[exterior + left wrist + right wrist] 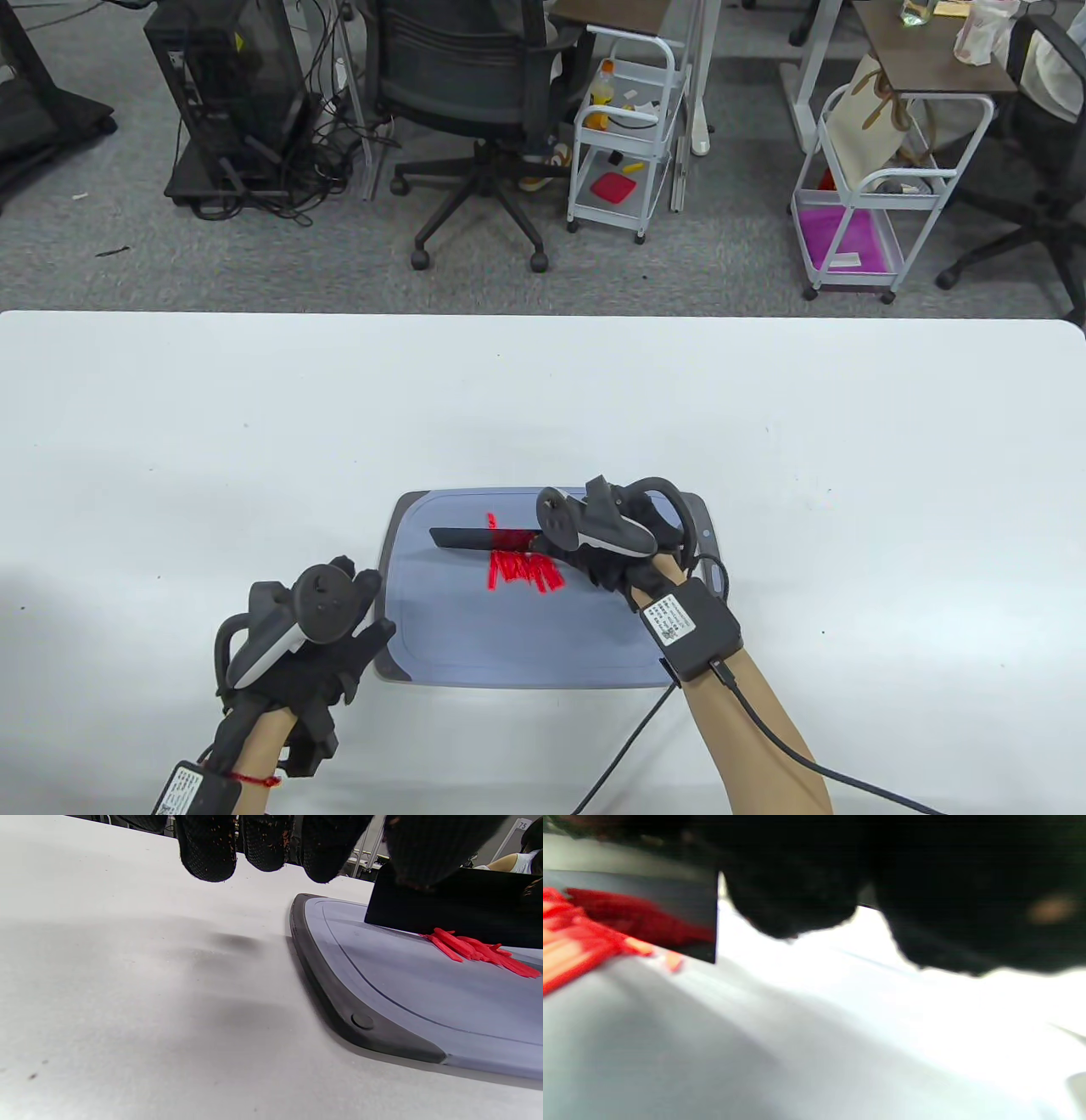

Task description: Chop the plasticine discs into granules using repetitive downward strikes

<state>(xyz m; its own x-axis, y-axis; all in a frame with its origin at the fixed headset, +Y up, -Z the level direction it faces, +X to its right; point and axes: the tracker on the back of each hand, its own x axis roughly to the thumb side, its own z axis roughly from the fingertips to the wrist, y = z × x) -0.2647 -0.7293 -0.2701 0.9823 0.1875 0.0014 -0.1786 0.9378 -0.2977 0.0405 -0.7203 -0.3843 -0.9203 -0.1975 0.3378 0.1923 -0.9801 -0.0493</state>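
White tabletop [212, 424] fills the lower frame; grey carpet, an office chair [475, 110] and two white trolleys are seen above. The left hand [305, 645], fingers loosely together, is rested beside the blue-grey cutting board [475, 645]. Red plasticine strips [522, 567] lie at centre under the knife [475, 538] gripped by the right hand [611, 543].

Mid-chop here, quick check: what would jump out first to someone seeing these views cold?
The bright red plasticine strips stand out first, piled mid-way on the blue-grey cutting board at the table's near edge. The right hand holds a black knife with its blade down among them. The left hand rests at the board's left edge.
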